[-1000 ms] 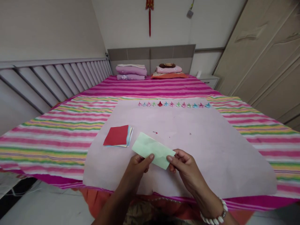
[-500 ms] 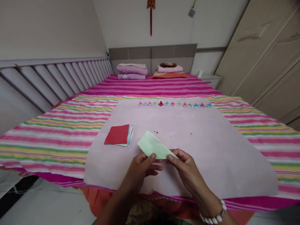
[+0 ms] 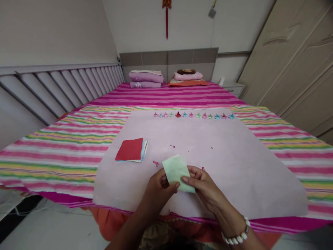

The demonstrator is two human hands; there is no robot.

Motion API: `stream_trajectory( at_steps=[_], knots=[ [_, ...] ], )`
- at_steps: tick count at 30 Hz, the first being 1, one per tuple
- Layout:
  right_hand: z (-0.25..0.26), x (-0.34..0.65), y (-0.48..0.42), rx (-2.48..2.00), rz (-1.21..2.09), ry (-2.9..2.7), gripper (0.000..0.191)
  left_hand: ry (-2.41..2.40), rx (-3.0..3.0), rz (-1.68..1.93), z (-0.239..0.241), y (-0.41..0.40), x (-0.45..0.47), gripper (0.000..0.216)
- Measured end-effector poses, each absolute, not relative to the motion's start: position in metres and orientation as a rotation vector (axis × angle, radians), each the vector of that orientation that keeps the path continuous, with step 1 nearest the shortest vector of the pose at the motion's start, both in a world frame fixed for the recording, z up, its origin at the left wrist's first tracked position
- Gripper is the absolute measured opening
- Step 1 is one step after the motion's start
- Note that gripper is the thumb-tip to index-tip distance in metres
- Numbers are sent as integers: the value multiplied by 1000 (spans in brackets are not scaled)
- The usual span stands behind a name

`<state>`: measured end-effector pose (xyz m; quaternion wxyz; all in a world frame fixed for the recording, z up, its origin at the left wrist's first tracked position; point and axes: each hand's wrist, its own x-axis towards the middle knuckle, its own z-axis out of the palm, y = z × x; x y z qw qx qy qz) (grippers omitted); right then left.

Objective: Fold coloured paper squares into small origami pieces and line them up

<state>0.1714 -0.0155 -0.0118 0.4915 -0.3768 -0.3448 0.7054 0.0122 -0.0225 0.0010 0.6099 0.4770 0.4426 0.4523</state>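
Bright bedding striped in pink, white, green and yellow (image 3: 65,139) covers a bed beneath and around the grip, with a two-tone grey-brown headboard (image 3: 145,57) far beyond it. Directly under the grip lies a large, pale pinkish sheet (image 3: 249,173). Over its near part, a light-green, roughly square piece of paper (image 3: 175,168) is pinched from both sides: the left-hand grip (image 3: 160,189) is clamped on its left side, the right-hand grip (image 3: 205,184) on its right, each thumb on the near face. Ahead and to the left of the grip, well apart from it, sits a stack of square coloured papers with red on top (image 3: 130,150). Farther ahead, a row of small, pointed folded-paper shapes in pink, blue, green and red (image 3: 178,115) runs along the sheet's far edge. Behind the right-hand grip, the wrist wears a bracelet of chunky white beads (image 3: 236,239).
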Motion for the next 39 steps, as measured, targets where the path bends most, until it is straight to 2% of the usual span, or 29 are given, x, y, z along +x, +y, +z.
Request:
stream_trajectory(
  at_steps=[2,5,12,21,30,34,39],
  knots=[
    [-11,170,-17,-923,1726,-824,30,1021,1118,1076,-1,-23,12,21],
    [-11,166,-19,-902,1732,-813,27,1067,1087,1169,-4,-22,12,17],
    [-10,164,-17,-889,1694,-800,30,1073,1085,1155,-1,-25,12,21],
    [-16,167,-13,-910,1599,-856,19,1046,1044,1045,-5,-24,10,36],
    [-16,175,-6,-877,1597,-724,10,1105,1038,1040,-6,-21,2,21],
    [-16,176,-4,-799,1626,-701,11,1104,1088,1010,-8,-22,3,17],
    [-20,169,-9,-765,1708,-645,26,1120,1308,1144,-7,-24,6,17]
  ],
)
